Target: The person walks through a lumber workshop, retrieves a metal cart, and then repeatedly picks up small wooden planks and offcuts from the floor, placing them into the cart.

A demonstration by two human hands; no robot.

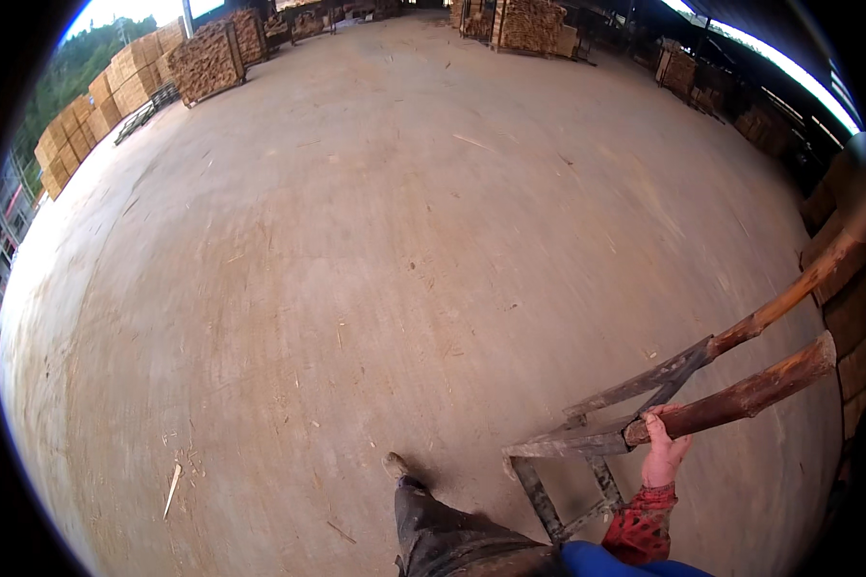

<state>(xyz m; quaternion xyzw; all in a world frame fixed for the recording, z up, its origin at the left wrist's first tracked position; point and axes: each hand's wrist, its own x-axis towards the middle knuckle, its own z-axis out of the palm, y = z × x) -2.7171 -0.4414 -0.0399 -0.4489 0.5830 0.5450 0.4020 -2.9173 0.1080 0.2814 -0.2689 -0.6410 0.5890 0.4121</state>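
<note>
My right hand (664,447), below a red patterned cuff (640,524), is closed round a thick brown wooden pole (741,399) at the lower right. The pole's near end joins a dark, worn metal frame (539,495), close to where I grip it. A second, longer wooden pole (789,298) runs roughly alongside on the far side, fixed to another bar of the same frame and reaching toward the right rim. The frame stands beside my legs, tilted, with its lower part partly cut off by my body. My left hand is out of the picture.
Wide concrete floor (404,240) stretches ahead, with scattered wood splinters and a pale sliver (172,490) at the lower left. Wood stacks stand far off, including one at the left (207,67) and one at the back (529,27). Brown stacked material (852,327) lines the right edge.
</note>
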